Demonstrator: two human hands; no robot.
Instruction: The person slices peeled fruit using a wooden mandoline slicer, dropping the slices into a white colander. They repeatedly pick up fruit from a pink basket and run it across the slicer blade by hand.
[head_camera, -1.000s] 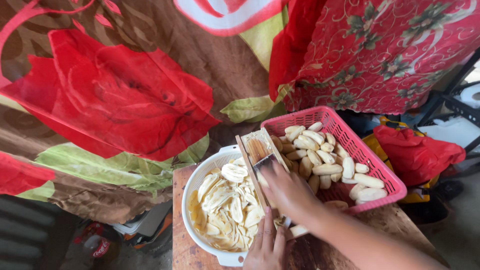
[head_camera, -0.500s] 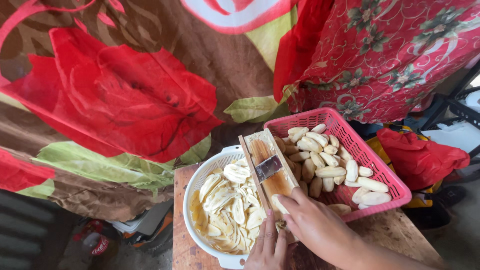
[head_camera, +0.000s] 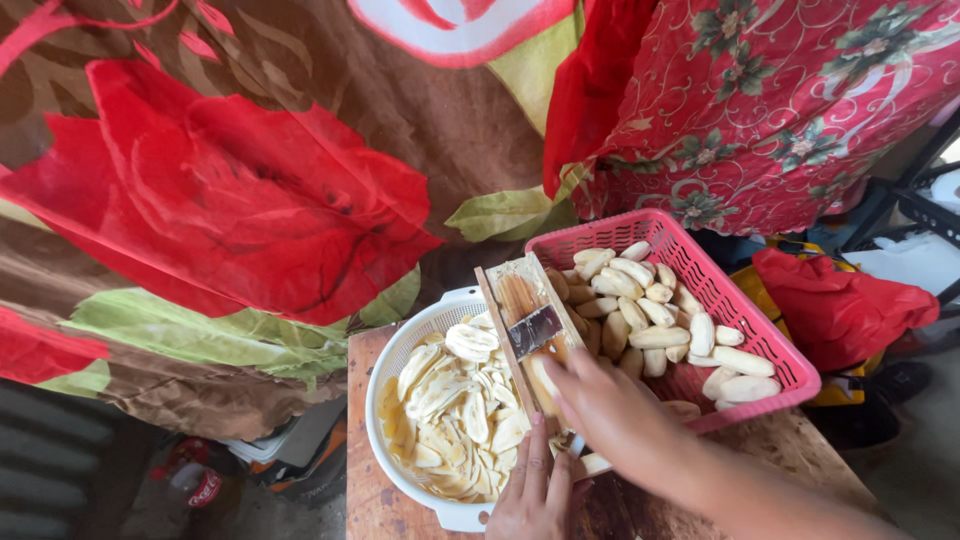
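Two hands (head_camera: 600, 440) work on a wooden table (head_camera: 790, 455) before floral cloth (head_camera: 230, 200).

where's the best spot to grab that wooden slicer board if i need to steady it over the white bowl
Probably the near, low end of the wooden slicer, coming from below the metal blade. The board is long and narrow and tilts across the white bowl, with the blade set across its middle. The left hand sits at that end, while the right hand presses a peeled piece onto the face.
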